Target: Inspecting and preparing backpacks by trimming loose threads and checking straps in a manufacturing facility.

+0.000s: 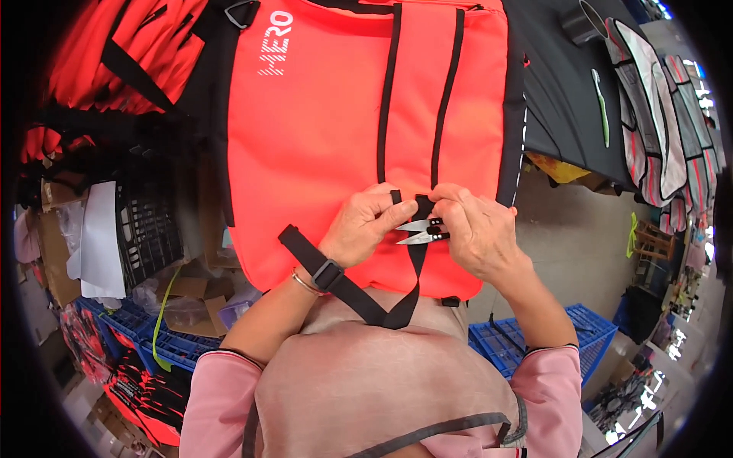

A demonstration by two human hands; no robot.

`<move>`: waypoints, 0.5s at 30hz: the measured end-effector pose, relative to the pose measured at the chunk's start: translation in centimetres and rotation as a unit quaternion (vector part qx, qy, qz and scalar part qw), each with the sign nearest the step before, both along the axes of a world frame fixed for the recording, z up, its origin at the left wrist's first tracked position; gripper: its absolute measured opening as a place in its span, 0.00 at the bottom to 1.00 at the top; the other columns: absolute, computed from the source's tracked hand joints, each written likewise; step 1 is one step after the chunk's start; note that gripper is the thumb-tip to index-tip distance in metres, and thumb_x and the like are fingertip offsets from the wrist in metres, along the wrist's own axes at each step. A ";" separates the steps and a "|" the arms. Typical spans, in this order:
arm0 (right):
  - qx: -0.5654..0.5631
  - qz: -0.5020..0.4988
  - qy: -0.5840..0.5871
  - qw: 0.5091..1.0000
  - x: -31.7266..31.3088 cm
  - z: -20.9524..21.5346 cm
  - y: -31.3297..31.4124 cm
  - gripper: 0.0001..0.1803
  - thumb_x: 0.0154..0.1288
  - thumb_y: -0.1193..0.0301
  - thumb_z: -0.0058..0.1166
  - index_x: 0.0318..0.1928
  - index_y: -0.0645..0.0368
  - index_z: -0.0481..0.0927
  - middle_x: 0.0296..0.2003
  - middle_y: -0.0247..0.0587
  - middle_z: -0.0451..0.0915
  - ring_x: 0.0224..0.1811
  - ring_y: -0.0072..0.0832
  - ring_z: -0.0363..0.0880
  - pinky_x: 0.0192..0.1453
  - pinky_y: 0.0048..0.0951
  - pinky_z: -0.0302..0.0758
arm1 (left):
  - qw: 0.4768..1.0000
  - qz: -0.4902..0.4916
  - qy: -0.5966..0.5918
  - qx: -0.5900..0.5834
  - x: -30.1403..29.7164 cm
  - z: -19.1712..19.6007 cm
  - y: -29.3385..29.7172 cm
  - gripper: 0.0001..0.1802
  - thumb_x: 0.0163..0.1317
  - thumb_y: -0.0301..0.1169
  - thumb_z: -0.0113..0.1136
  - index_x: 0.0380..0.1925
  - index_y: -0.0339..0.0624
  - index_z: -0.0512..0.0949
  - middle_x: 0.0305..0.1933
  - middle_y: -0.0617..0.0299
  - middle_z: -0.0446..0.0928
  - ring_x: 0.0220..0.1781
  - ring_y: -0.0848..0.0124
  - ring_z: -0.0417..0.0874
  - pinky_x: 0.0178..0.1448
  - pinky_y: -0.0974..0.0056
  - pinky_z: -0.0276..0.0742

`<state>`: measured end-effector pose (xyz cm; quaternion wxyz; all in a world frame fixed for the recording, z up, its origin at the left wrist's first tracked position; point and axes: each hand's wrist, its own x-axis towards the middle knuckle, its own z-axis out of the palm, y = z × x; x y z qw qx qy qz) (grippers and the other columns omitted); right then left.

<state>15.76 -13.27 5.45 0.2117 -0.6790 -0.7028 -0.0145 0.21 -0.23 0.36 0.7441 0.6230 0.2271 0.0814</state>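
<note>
At the centre of my view, my two hands meet over the lower edge of an orange backpack (pixel 321 145) that lies flat before me, its black trim running up toward twelve o'clock. My left hand (pixel 363 225) is curled narrow, thumb and fingertips pinching the end of a black webbing strap (pixel 416 267) right where it leaves the bag's bottom seam. My right hand (pixel 477 229) is closed around a pair of small thread snips (pixel 420 231) — the two silver blades point toward nine o'clock, slightly parted, their tips just beside my left thumb and lying across the strap. Whether the blades touch the webbing I cannot tell.

From the hands the strap drops toward six o'clock, bends into a V against my chest and climbs back toward nine o'clock under my left wrist, where a dark watch (pixel 327 273) and a thin bracelet sit.

Toward ten o'clock more orange bags (pixel 114 46) are heaped. At seven o'clock blue plastic crates (pixel 164 343) hold scraps and cardboard — another blue crate (pixel 534 343) sits at four o'clock. Toward one o'clock lies a dark fabric sheet (pixel 561 99) with a green pen-like tool (pixel 602 107) on it, and striped panels (pixel 649 130) beside it at two o'clock.
</note>
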 end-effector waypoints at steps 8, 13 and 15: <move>0.022 0.065 -0.037 0.997 0.7 0.0 0.4 0.08 0.53 0.79 0.58 0.34 0.63 0.72 0.35 0.40 0.80 0.24 0.28 0.79 0.26 0.28 0.73 | 1.000 -0.016 -0.017 0.010 0.1 -0.9 0.4 0.20 0.71 0.40 0.57 0.28 0.33 0.81 0.25 0.65 0.70 0.32 0.76 0.68 0.38 0.66 0.66; -0.124 0.032 0.215 0.968 1.5 0.3 0.0 0.11 0.56 0.87 0.52 0.38 0.63 0.69 0.31 0.40 0.76 0.25 0.31 0.77 0.30 0.28 0.74 | 0.999 -0.020 -0.029 0.003 0.3 -0.7 0.1 0.20 0.71 0.40 0.57 0.30 0.33 0.82 0.27 0.64 0.73 0.33 0.77 0.69 0.39 0.66 0.67; -0.134 0.025 0.376 0.917 0.9 0.0 -1.4 0.10 0.59 0.86 0.52 0.38 0.63 0.68 0.31 0.38 0.76 0.26 0.28 0.75 0.32 0.29 0.73 | 0.997 0.050 -0.023 -0.047 0.5 -2.2 -0.1 0.21 0.71 0.41 0.57 0.28 0.32 0.81 0.27 0.64 0.73 0.32 0.78 0.68 0.38 0.66 0.67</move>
